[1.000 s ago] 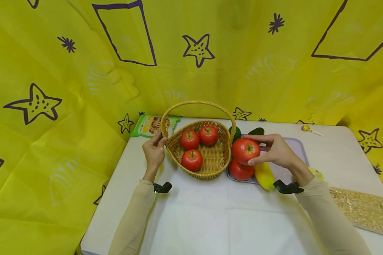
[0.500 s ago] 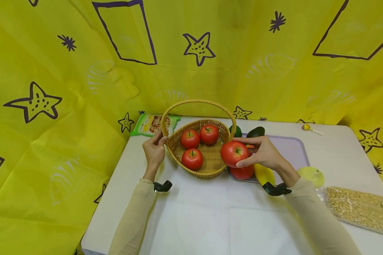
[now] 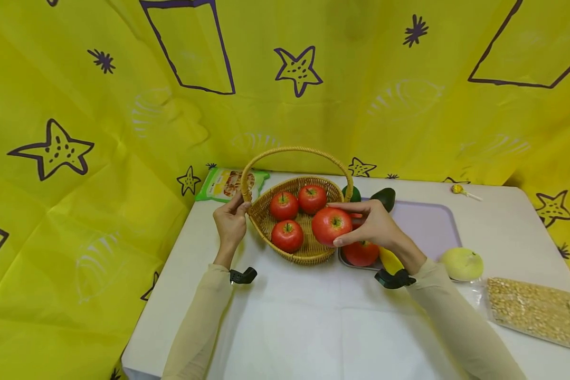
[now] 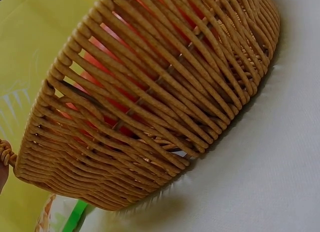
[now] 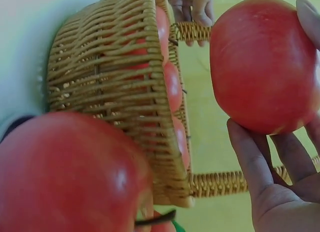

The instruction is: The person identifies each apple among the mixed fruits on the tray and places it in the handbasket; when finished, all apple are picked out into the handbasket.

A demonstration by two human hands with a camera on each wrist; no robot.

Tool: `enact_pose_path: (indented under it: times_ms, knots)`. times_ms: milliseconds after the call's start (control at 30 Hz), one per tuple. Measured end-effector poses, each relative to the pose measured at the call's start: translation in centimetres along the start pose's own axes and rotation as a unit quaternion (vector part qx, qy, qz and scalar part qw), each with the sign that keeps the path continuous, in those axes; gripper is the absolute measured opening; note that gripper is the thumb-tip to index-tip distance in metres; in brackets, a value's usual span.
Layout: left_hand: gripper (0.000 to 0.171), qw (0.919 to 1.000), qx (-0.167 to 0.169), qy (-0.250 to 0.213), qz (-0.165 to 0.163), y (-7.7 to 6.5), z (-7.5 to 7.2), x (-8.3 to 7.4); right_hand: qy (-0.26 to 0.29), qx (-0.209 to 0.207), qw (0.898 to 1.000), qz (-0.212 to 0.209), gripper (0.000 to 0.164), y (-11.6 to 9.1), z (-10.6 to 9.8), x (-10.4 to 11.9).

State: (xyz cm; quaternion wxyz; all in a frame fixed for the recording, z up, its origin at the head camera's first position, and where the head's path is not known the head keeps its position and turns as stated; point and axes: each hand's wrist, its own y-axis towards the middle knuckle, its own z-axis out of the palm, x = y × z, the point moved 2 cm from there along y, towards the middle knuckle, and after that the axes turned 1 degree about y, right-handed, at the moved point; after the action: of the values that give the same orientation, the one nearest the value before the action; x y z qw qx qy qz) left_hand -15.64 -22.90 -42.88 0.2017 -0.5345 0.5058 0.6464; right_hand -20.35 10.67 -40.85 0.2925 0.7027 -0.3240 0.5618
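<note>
The apple is round, glossy and red, with a brownish-yellow patch facing the head camera; the right wrist view shows faint paler streaks on its skin. In the head view it sits at 9 o'clock from the right hand, which grips it with the thumb at its 5 o'clock edge and fingers at its 1 o'clock. It is held above the rim, over the 3 o'clock side of the basket. The basket is tan wicker, with three red apples inside at 8, 11 and 1 o'clock. It stands at 3 o'clock from the left hand, whose thumb and fingers pinch the foot of the handle. Another apple lies at 7 o'clock from the right hand, on the tray.
</note>
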Motion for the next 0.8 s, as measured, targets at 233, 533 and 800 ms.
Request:
enact_pose_path:
  times_ms: [233,533,800]
  knots:
    - [0.035,1.0,0.0,0.009,0.005,0.0,0.1,0.0,-0.029,-0.004,1.0,0.005,0.074,0.8,1.0,-0.1]
    - [0.036,0.9999,0.002,0.008,0.007,0.0,0.0,0.0,-0.068,-0.027,0.997,0.035,0.076,1.5,2.0,-0.5]
    - [0.036,1.0,0.002,0.004,0.003,0.1,0.0,0.0,-0.072,-0.019,0.996,0.038,0.075,1.9,2.9,-0.6]
